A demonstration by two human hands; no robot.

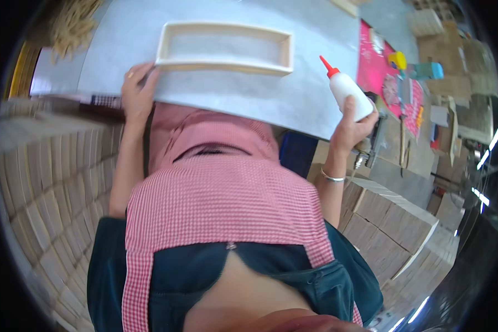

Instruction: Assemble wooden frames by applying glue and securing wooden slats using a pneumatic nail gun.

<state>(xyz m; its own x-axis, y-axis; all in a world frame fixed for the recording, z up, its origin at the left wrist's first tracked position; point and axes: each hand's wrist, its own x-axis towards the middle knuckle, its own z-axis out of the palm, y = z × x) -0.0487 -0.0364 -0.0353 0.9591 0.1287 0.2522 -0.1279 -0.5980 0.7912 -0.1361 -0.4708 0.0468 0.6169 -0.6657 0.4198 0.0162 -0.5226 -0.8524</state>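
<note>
A long, shallow rectangular wooden frame (227,67) lies on the pale grey tabletop (221,91), its inside showing the same grey surface. At its near left corner is my left hand (138,91), fingers bent and closed on the wood. My right hand (353,126) is wrapped round a white squeeze bottle (348,94) with a red pointed nozzle. The bottle leans, nozzle toward the upper left, above the table's right part and apart from the frame.
Thin wooden strips (74,25) are heaped at the far left. Stacked wooden pieces (50,177) stand at my left, and more stacks (393,221) at my right. Beyond the bottle lie a pink sheet (371,61), a yellow-topped item (397,60) and a power tool (373,135).
</note>
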